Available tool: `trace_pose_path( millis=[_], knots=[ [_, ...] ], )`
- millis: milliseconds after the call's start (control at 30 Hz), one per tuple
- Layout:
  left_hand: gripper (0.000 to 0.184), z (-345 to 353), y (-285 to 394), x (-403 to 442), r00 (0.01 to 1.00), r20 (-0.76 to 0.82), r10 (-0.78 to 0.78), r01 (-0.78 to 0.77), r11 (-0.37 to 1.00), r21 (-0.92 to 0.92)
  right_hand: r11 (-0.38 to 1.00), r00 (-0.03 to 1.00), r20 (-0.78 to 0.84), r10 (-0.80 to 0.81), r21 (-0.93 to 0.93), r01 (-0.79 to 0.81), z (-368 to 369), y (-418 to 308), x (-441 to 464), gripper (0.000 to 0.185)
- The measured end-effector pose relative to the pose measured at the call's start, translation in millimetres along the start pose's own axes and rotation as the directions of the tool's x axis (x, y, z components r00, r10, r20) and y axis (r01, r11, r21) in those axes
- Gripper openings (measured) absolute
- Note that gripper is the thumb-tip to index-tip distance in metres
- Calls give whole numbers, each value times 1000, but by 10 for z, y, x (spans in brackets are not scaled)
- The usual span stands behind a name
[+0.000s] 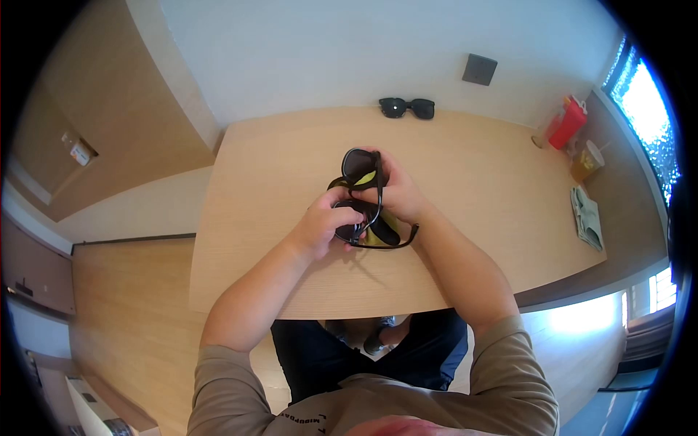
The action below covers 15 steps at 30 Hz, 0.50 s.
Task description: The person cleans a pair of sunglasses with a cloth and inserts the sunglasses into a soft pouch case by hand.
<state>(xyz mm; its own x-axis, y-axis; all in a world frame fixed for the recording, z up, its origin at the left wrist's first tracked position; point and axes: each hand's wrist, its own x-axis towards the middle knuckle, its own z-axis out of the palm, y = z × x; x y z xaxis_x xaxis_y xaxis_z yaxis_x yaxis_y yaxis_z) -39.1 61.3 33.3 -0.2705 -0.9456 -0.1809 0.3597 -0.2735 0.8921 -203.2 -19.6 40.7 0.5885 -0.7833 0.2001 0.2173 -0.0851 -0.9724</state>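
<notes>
Over the middle of the table [254,174] I hold a pair of black sunglasses [358,165], turned so that one dark lens is up and the other is down. My left hand [320,224] grips the lower lens area, thumb across it. Around the upper part of the frame the fingers of my right hand [400,190] are closed. The black temples run down and to the right. Against the lenses sits a dark piece with yellow-green patches [382,231]; its kind I cannot make out, as fingers and frame partly hide it.
A second pair of dark sunglasses [407,108] lies at the table's back edge by the wall. At the right are a red-and-clear container [567,123], a cup with amber contents [587,160] and a folded cloth [586,218]. The table's front edge is close to my body.
</notes>
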Motion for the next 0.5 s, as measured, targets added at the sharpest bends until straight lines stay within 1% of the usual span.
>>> trace_pose_path(
  millis=[33,133,233,300,400,500],
  knots=[
    [36,-9,6,5,1000,5,0,0,1000,-18,1000,1000,9,-4,-18,4,-22,13,11,70],
    [36,-44,26,9,999,34,11,-9,998,-59,998,999,31,19,67,-21,-36,-33,5,73],
    [36,-89,7,24,995,81,61,-53,994,-98,991,999,40,16,131,-21,-40,-40,8,70],
    [36,-83,-7,22,990,94,107,-94,986,-136,988,999,35,27,151,-32,-64,-33,11,67],
    [43,-148,-68,54,974,126,187,-168,975,-146,990,999,25,27,141,-30,-102,-66,4,61],
    [43,-178,-88,81,970,159,184,-169,980,-102,988,1000,-9,1,152,0,-84,-62,15,50]
  ],
)
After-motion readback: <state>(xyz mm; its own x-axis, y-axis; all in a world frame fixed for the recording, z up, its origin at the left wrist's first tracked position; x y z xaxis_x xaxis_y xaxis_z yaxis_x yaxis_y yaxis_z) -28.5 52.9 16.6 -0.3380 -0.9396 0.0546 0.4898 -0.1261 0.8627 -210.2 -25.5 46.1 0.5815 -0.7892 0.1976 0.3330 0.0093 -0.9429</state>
